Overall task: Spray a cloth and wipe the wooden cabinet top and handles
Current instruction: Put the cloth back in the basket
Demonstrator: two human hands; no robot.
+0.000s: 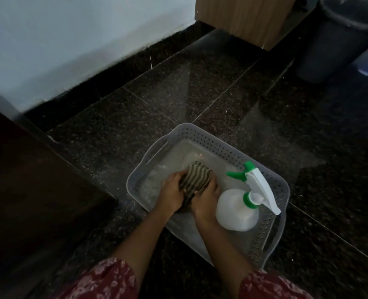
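As left hand [171, 192] and right hand [206, 198] grip the cloth [195, 180], fingers [177, 176] curl round it.
Walls of the basket [222, 137] stand close; open floor [114, 126] beyond.

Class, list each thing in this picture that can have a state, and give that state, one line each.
Striped cloth: bunched, gripped by both hands inside the basket.
Left hand: fingers curled round the cloth.
Right hand: fingers curled round the cloth.
Spray bottle: in the basket, not held, spray head fitted.
Basket: on the floor, holding cloth and bottle.
Bucket: upright on the floor, contents hidden.
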